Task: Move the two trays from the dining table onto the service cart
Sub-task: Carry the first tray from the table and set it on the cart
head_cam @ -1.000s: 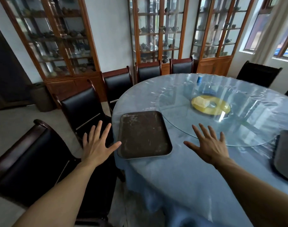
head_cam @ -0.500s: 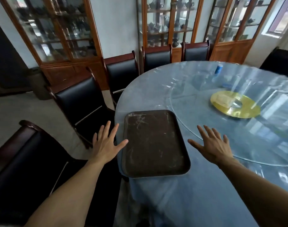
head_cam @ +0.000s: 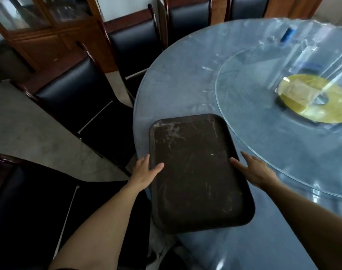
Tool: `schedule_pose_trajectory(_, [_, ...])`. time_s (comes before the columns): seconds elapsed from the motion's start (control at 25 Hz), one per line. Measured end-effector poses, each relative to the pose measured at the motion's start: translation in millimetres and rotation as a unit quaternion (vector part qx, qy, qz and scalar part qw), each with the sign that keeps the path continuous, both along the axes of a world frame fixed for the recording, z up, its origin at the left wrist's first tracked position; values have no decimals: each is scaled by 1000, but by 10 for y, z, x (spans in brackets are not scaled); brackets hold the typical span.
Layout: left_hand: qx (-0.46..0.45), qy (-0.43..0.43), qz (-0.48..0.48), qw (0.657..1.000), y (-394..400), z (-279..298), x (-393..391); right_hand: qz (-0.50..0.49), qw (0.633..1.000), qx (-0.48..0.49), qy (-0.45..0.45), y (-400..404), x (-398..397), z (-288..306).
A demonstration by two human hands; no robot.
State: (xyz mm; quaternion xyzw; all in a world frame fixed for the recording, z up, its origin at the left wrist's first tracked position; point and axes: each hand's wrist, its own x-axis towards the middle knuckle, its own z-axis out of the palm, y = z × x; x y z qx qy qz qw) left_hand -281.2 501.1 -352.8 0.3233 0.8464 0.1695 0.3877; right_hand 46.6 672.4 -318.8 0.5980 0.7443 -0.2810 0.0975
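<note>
A dark brown rectangular tray [head_cam: 197,172], scuffed with pale marks, lies flat near the edge of the round dining table [head_cam: 176,78], which has a blue cloth. My left hand [head_cam: 144,172] is on the tray's left rim, thumb on top of it and fingers down the outer side. My right hand [head_cam: 253,170] is at the right rim, its thumb over the edge and its fingers along the cloth beside it. The second tray and the service cart are out of view.
A glass turntable [head_cam: 263,133] with a yellow disc [head_cam: 312,106] at its hub sits just right of the tray. A small blue container [head_cam: 288,34] stands further back. Black chairs [head_cam: 78,90] crowd the table's left side, one [head_cam: 30,201] right beside my left arm.
Both hands have moved in from hovering open on either side of the tray to its left and right rims. My view has dropped lower and come closer to the tray.
</note>
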Motion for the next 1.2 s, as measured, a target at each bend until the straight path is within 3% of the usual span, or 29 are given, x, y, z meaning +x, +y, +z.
schedule_pose_trajectory(0.12, [15,-69,111,991,241,-83,-63,-56,996,-47,47,143,-186,-148])
schedule_pose_trajectory(0.28, [-36,-213,225,950,432,-77,-104,-174,968,-129,128,284,-359,-213])
schedule_pose_trajectory(0.52, [-89,-284,237,925,589,-90,-184,-289,904,-244,198,492,-439,-244])
schedule_pose_trajectory(0.76, [-88,-325,259,905,654,-55,-322,-311,896,-284,139,625,-511,-253])
schedule_pose_trajectory(1.2, [-66,-322,241,913,659,289,-351,-325,868,-314,206,590,-288,63])
